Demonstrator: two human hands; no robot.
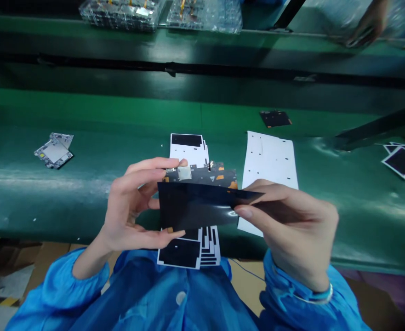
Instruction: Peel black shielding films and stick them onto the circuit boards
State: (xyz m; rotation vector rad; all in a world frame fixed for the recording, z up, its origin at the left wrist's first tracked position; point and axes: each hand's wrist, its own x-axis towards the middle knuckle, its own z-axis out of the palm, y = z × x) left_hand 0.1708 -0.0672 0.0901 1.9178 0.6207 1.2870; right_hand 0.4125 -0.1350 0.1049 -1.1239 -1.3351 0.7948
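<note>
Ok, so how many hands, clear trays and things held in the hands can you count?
Hands: 3 (left hand, right hand, co-worker's hand)
Clear plastic trays: 2 (first tray, second tray)
Circuit board held: 1
Black film sheet held: 1
Total: 7

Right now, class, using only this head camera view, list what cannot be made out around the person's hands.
Head view:
- Circuit board: lower part hidden by the black film and left hand.
- White pad sheet: middle hidden by board and hands; one sheet or two unclear.
- Right hand: fingers hide the film's right end.
- Clear trays: cut off by the top edge.
- Co-worker's hand: blurred, near the top edge.
</note>
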